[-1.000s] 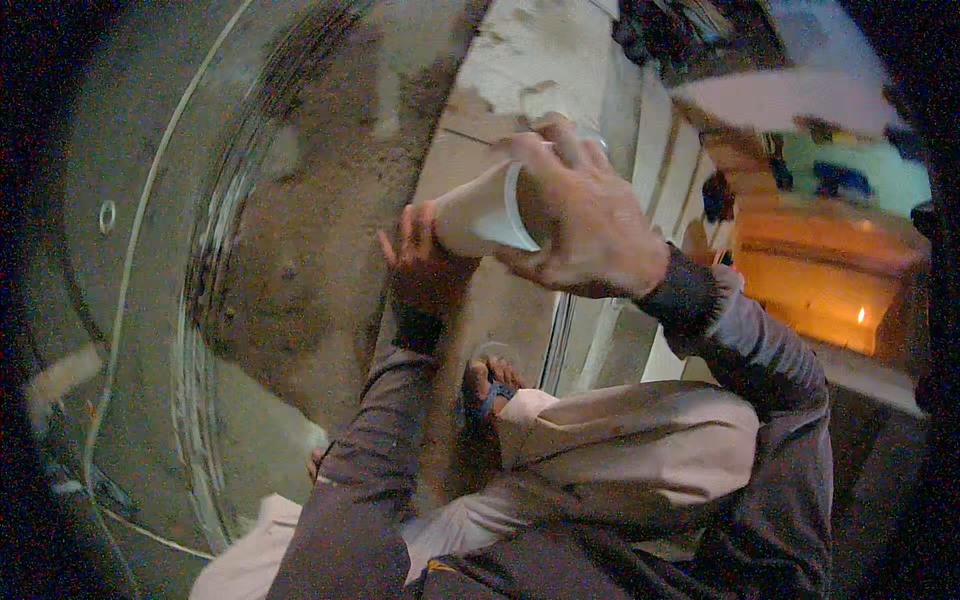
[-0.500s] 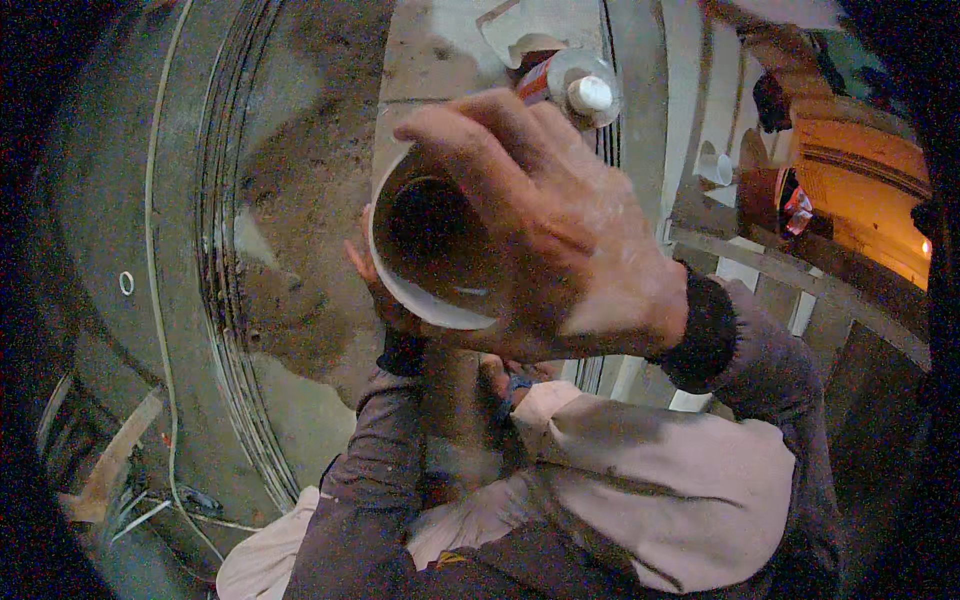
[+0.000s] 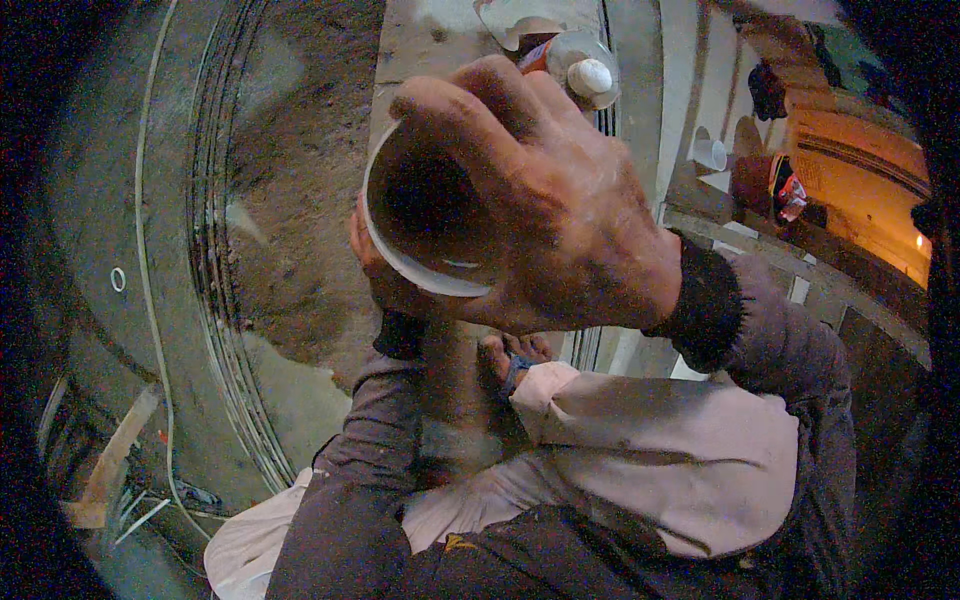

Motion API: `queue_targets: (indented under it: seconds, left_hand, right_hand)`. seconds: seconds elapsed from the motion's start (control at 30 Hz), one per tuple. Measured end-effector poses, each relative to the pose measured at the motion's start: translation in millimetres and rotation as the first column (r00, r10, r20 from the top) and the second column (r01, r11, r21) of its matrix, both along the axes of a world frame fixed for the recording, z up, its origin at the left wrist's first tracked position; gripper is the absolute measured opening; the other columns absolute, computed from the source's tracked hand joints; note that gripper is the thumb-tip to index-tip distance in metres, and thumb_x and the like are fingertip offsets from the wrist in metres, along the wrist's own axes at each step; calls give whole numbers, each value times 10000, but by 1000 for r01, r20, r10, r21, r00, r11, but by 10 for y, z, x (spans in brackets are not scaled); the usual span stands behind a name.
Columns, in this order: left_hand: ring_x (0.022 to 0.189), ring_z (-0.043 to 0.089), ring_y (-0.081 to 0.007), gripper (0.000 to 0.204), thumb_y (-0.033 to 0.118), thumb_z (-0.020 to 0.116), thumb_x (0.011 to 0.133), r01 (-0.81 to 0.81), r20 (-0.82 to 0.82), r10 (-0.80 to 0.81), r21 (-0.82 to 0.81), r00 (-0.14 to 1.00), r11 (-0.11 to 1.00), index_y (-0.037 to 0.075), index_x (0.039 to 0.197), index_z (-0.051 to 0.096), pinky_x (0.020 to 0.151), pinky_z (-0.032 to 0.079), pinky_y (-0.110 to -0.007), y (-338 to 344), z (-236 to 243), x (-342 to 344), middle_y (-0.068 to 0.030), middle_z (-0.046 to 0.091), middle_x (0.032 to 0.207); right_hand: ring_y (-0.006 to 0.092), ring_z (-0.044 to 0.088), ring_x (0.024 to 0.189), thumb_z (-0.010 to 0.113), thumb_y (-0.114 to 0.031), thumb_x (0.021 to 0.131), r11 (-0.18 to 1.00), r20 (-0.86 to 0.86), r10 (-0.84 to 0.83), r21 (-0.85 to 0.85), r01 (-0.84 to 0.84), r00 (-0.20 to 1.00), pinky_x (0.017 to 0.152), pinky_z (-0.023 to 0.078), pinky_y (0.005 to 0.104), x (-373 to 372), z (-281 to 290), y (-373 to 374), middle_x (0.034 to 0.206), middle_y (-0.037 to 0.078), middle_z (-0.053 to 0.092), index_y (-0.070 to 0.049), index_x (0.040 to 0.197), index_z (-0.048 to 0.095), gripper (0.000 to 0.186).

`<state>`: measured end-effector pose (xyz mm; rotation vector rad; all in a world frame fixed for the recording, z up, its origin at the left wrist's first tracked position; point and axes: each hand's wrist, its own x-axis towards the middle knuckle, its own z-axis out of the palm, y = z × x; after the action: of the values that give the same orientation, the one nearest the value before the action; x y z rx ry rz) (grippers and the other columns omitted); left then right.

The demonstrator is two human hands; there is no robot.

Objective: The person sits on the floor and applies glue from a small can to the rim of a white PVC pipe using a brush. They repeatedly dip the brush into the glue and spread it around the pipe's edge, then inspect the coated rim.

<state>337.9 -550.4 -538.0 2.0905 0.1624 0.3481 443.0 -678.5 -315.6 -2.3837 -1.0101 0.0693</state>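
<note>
A wide white tube (image 3: 432,280) is held up close, its open end toward me and its inside dark. My right hand (image 3: 590,215) is closed over its right side, fingers curled at the rim. Lower on the left side, the fingers of my left hand (image 3: 383,285) wrap the tube, and most of that hand is hidden behind it. The tube's far end is out of sight. Just beyond my right knuckles stands a clear bottle (image 3: 568,50) with a white cap (image 3: 590,77).
A patch of brown soil (image 3: 290,220) lies left of the pale slab, beside a bundle of long thin strips (image 3: 205,190). Farther left are a pale hose (image 3: 142,200) and a white ring (image 3: 118,279). A small white cylinder (image 3: 710,154) sits at right. My sandalled foot (image 3: 515,360) is below.
Both hands and the tube have shifted slightly up and left in the picture. The whole view has moved a little, and more of my foot shows. The grip looks unchanged.
</note>
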Motion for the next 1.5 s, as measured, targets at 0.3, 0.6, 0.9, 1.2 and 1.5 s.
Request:
queue_targets:
  seconds: [0.3,0.6,0.9,1.2,1.5]
  left_hand:
    - [1324,482,-352,610,424,624,906,35,2,-35,11,999,999,30,1365,546,1141,265,-557,51,59,-40,-178,546,1411]
    - [1356,444,-378,601,337,676,866,-17,63,8,141,998,990,14,1357,552,1137,282,-555,46,-247,-72,-196,533,1419]
    - [1276,511,-345,710,224,743,799,-89,-26,86,-217,996,972,31,1419,454,1112,357,-496,-76,168,156,-174,535,1394]
    - [1199,572,-276,999,-1,905,628,-171,-68,221,-854,973,492,59,1467,367,1050,481,-437,388,1797,568,-138,572,1334]
    - [869,631,-318,344,199,853,775,-344,590,229,87,774,935,70,1026,657,853,475,-444,70,2754,559,-99,665,911]
  right_hand:
    - [378,592,986,784,-199,652,1000,63,-10,2,10,998,606,581,453,-20,-78,0,1184,166,550,-113,1337,480,755]
    - [383,571,1011,833,-230,548,999,20,-6,-42,7,1000,641,586,476,-34,-85,-42,1197,155,541,-131,1384,458,921]
    - [403,575,1044,860,-295,497,1000,6,26,-7,-26,1000,684,589,473,113,-39,45,1217,162,531,-112,1399,445,1010]
    - [248,571,1218,787,-447,742,791,-428,-106,511,337,898,1002,475,379,567,528,-705,1357,121,560,14,1409,461,874]
    - [303,637,1143,577,-473,921,40,-571,614,712,701,545,946,532,458,980,-169,-570,1288,132,643,-21,1360,522,632]
